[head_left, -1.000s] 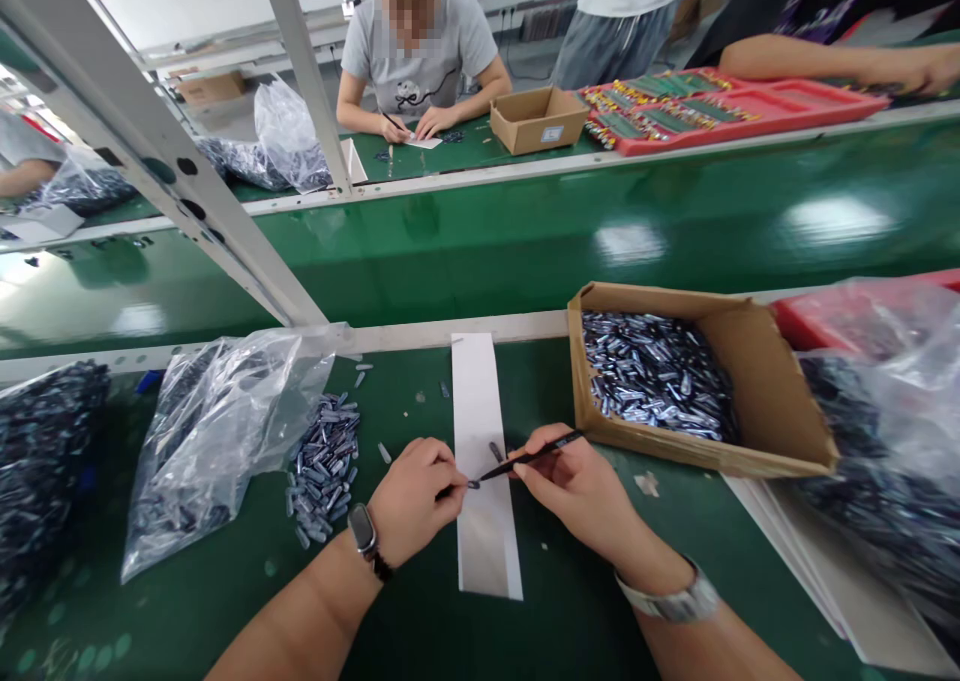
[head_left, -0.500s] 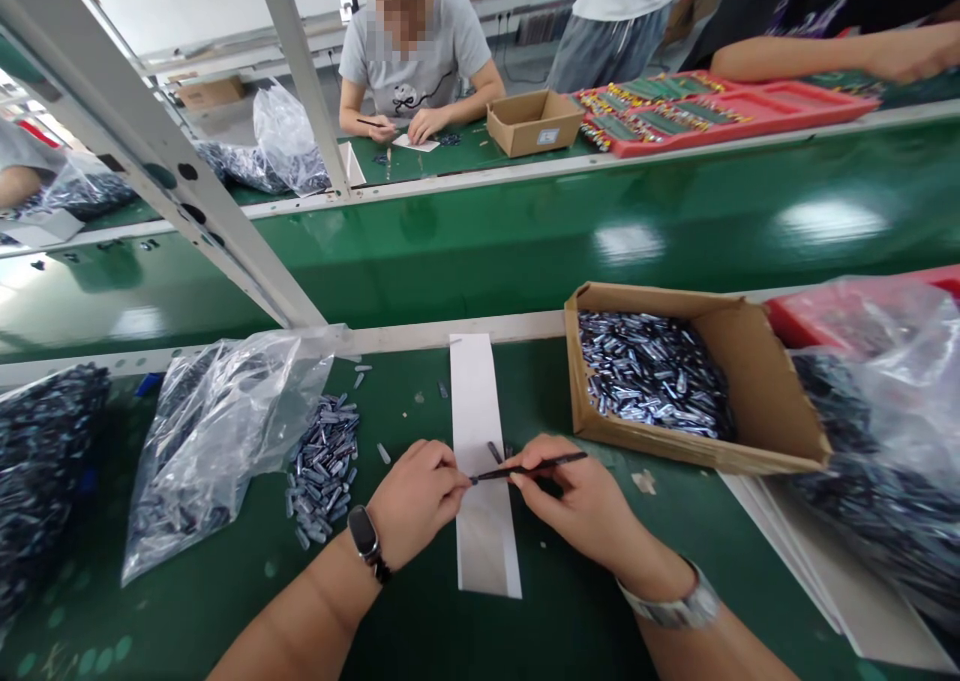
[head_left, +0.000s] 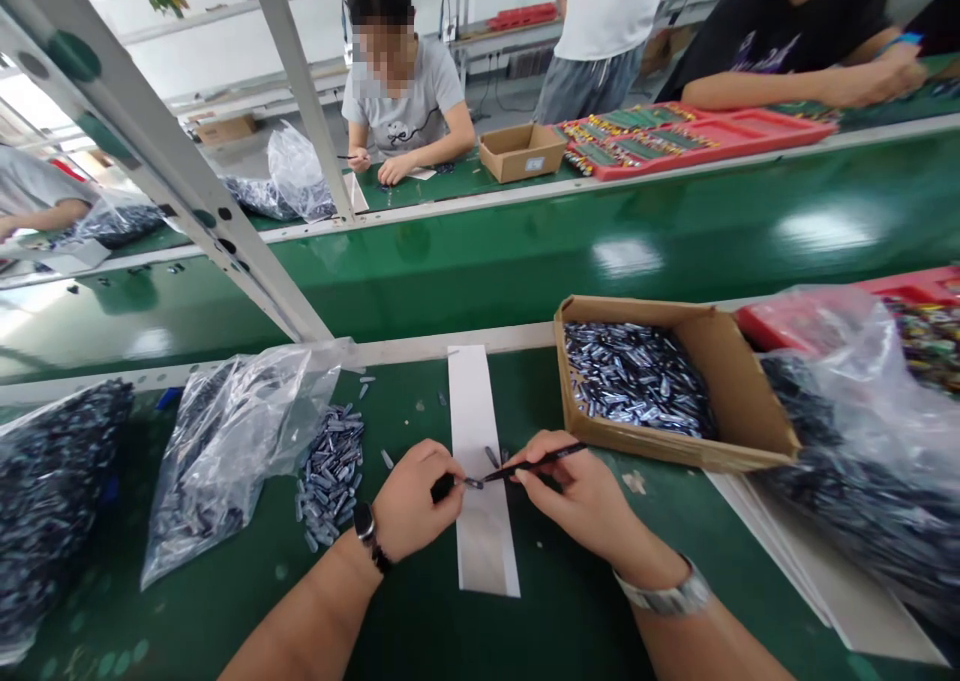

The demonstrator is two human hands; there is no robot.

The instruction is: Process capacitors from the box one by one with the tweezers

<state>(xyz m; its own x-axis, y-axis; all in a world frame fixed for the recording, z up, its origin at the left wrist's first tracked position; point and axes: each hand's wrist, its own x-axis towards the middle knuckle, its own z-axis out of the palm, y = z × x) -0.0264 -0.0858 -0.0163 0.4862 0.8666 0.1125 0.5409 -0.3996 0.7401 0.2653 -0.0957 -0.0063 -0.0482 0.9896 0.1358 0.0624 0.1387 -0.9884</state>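
My left hand (head_left: 417,501), with a dark band at its wrist, pinches a small grey translucent piece (head_left: 473,483) between thumb and forefinger. The pen-like black tweezers (head_left: 541,460) are gripped in my right hand (head_left: 577,486), and their tip meets or nearly meets that piece. Both hands are over a white strip (head_left: 474,401) lying lengthwise on the green table. Two dark small pieces (head_left: 493,456) rest by the strip's right edge, partly behind the right fingers. Left of my left hand is a loose pile of similar grey pieces (head_left: 330,476).
A cardboard box (head_left: 750,451) of shiny dark pieces stands at right, near a filled plastic bag (head_left: 832,471) and stacked white sheets (head_left: 780,551). Plastic bags (head_left: 247,431) lie at left. A metal post (head_left: 217,221) rises behind. Co-workers sit across the green divider.
The view has tipped up and shifted slightly. The small piece now shows more clearly between my left fingertips and the tweezer tip. Across the divider, a co-worker's hands have moved.
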